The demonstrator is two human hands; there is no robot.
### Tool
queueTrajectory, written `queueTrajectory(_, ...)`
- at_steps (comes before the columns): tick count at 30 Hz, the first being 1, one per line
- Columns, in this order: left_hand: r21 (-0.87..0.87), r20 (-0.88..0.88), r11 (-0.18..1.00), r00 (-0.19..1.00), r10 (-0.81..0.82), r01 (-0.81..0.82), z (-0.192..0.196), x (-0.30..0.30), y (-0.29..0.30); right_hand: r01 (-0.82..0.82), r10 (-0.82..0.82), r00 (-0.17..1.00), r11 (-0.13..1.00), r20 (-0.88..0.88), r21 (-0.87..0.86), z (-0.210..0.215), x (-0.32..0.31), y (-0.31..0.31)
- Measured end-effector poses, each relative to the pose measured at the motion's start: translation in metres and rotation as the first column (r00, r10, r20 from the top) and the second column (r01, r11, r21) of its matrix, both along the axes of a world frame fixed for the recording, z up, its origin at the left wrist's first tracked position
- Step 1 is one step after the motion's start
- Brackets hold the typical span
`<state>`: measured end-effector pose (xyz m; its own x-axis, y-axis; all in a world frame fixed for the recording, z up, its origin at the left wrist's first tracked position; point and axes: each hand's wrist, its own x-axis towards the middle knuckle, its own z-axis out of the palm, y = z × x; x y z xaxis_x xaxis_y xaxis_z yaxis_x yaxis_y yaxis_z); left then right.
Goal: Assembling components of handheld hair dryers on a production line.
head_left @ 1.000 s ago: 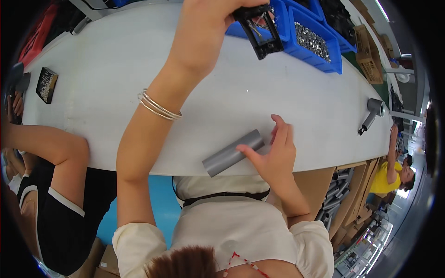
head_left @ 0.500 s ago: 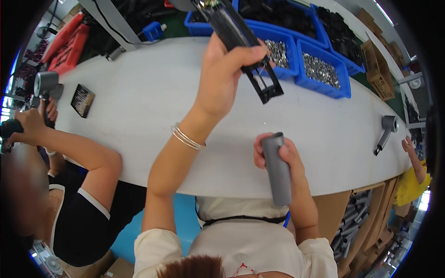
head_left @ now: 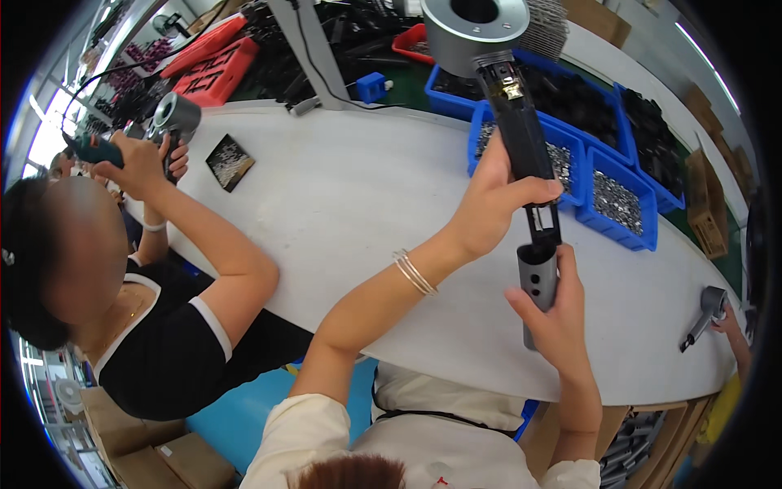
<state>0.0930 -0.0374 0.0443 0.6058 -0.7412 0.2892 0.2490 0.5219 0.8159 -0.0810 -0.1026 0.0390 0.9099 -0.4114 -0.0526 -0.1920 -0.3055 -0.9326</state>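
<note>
My left hand (head_left: 501,200) is closed around the black inner handle (head_left: 521,134) of a hair dryer. Its round grey head (head_left: 475,33) points away from me, over the blue bins. In my right hand (head_left: 562,314) is a grey tubular handle sleeve (head_left: 535,273), held upright with two dark round holes facing me. The open frame at the lower end of the black handle meets the sleeve's top opening, its tip seemingly just inside. My right thumb lies along the sleeve's left side; the fingers behind it are partly hidden.
Blue bins of small metal parts (head_left: 617,202) and black parts (head_left: 652,138) line the table's far side. A black box of small pieces (head_left: 230,163) lies left. A co-worker (head_left: 179,326) at left handles another dryer (head_left: 177,114); a hand at right touches one (head_left: 713,303).
The sleeve has risen and turned so its holes show, and its top now meets the black handle's lower end. Earlier they were apart. My view has shifted, and the dryer's whole head shows.
</note>
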Motion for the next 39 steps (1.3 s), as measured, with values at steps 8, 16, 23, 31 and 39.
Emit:
queueTrajectory(8,-0.003,0.062,1.0,0.998,0.02,-0.02,-0.007,0.001,-0.002,0.201,-0.179,0.967,0.973,0.18,-0.112,-0.013,0.027,0.005)
queueTrajectory(16,0.153,0.229,0.973,0.952,-0.204,0.172,-0.014,-0.009,-0.005,0.115,-0.139,0.974,0.984,0.179,0.134,0.0,0.04,-0.013)
queueTrajectory(23,-0.274,0.373,0.712,0.611,0.698,-0.647,-0.007,0.047,0.012,0.088,-0.06,0.993,0.949,0.102,-0.302,-0.016,0.009,-0.005)
queueTrajectory(31,-0.199,0.437,0.936,0.828,0.351,-0.291,0.001,0.044,0.033,-0.292,0.399,0.917,0.68,-0.005,0.673,-0.003,0.004,0.004)
queueTrajectory(39,-0.12,0.594,0.945,0.74,0.314,-0.305,0.008,0.014,0.026,-0.335,0.362,0.916,0.444,0.176,0.831,-0.013,0.004,-0.003)
